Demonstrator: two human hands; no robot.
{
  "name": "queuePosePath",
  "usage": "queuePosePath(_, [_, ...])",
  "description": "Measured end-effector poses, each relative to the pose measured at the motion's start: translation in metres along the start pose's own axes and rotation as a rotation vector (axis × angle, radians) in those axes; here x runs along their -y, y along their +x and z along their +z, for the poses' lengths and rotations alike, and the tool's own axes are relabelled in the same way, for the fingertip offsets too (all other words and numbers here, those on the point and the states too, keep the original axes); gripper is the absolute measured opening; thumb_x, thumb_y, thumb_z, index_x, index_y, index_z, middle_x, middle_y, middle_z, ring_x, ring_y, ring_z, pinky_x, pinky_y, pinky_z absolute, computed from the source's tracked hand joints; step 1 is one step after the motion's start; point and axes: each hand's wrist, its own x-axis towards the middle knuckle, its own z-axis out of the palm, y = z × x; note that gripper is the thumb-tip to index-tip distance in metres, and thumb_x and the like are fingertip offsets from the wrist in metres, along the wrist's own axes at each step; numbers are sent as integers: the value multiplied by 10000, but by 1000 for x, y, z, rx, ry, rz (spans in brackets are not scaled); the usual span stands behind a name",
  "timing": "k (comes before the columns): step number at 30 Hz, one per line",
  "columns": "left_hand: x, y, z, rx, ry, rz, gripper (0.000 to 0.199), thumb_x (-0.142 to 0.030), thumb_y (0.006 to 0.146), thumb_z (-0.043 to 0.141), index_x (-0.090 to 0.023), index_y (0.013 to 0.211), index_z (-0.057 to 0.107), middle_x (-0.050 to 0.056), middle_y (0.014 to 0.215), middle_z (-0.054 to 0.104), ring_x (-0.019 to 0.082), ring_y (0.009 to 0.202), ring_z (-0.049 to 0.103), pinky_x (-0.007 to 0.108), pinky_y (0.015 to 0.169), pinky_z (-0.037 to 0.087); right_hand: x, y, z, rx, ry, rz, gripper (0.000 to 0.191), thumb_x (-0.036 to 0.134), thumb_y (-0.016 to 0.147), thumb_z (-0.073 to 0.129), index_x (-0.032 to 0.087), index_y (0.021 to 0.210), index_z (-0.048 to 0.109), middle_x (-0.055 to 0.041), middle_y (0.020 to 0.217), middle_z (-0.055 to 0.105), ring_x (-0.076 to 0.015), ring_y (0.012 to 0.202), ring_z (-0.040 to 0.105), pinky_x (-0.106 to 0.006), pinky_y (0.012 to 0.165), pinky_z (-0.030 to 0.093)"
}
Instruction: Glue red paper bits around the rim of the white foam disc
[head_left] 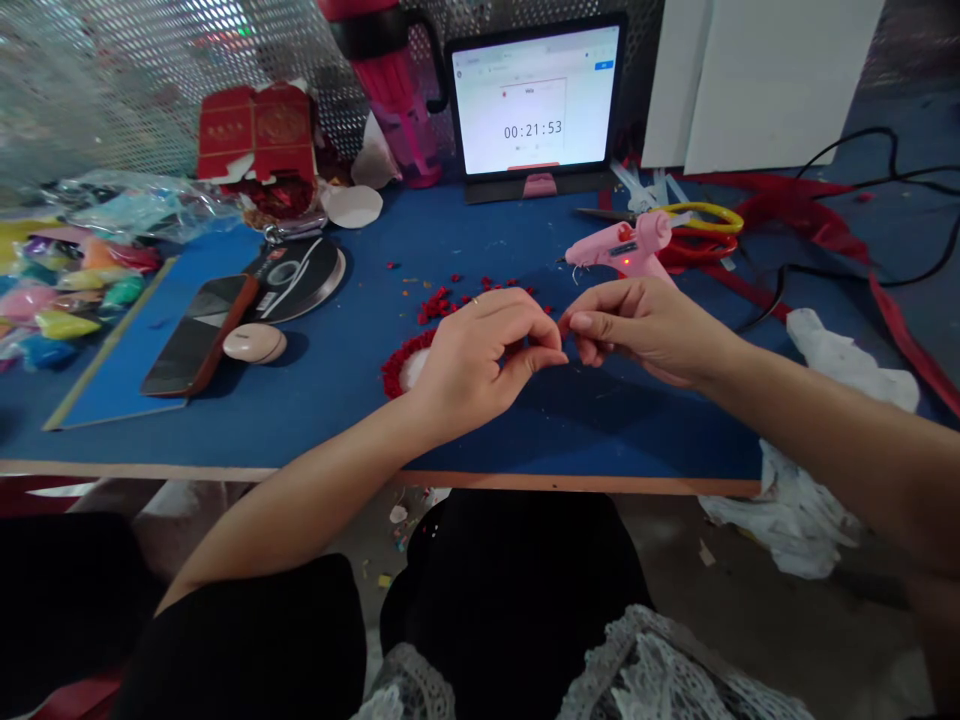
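Above the blue table, my left hand [480,355] is closed in a pinch, thumb against fingertips. Facing it, my right hand [645,325] pinches too, its fingertips almost meeting those of the left. Whatever is between the fingers is too small to make out. Partly behind my left hand lies a round white piece edged with red bits [401,368]. Small loose red pieces [439,303] are scattered just beyond my left hand. A pink hot glue gun [622,245] with a lit red light rests behind my right hand.
A phone [201,335], a beige oval case [255,343] and a black ribbon spool [300,278] lie at left. Behind stand a pink bottle [397,100] and a tablet [536,100]. Yellow-handled scissors [701,217], red ribbon [795,215], black cables and crumpled white tissue [847,355] occupy the right.
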Motion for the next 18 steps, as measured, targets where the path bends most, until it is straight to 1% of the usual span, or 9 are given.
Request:
queuePosePath(2, [1, 2, 0, -53, 3, 7, 172, -220, 904, 658, -151, 749, 625, 8, 750, 650, 105, 728, 601, 233, 717, 477, -1, -1, 3, 31, 18, 31, 331, 478, 665, 835, 176, 724, 713, 23, 577, 640, -61, 513, 549, -187, 497, 452])
queuePosePath(5, [4, 3, 0, -101, 18, -4, 212, -276, 920, 642, -160, 744, 627, 15, 755, 665, 109, 720, 605, 242, 709, 482, -2, -3, 6, 94, 18, 51, 348, 500, 721, 790, 167, 716, 689, 22, 602, 637, -59, 525, 531, -196, 512, 441])
queuePosePath(8, [7, 3, 1, -116, -3, -31, 230, -285, 927, 632, -160, 734, 627, 17, 747, 666, 105, 701, 598, 236, 679, 479, -1, -5, 6, 159, 4, 69, 335, 500, 776, 744, 170, 761, 689, 26, 619, 630, -60, 539, 530, -201, 530, 440])
queuePosePath(12, [8, 3, 1, -125, -45, -39, 211, -260, 916, 647, -148, 737, 637, 22, 752, 663, 92, 680, 582, 220, 636, 463, -2, -5, 6, 217, -10, 74, 259, 424, 786, 758, 176, 773, 685, 26, 656, 631, -66, 570, 547, -204, 540, 439])
queuePosePath(15, [7, 2, 0, -138, -52, -65, 219, -296, 906, 662, -152, 741, 648, 18, 750, 665, 86, 645, 562, 219, 601, 450, -1, -4, 6, 170, -1, 15, 291, 438, 782, 760, 171, 733, 653, 24, 666, 623, -69, 586, 540, -205, 542, 430])
queuePosePath(18, [6, 1, 0, -104, -57, -90, 215, -317, 902, 665, -165, 750, 669, 17, 747, 680, 96, 662, 585, 232, 625, 470, 0, -3, 5, 87, -22, -94, 347, 470, 751, 781, 173, 684, 613, 27, 649, 591, -76, 608, 517, -213, 568, 426])
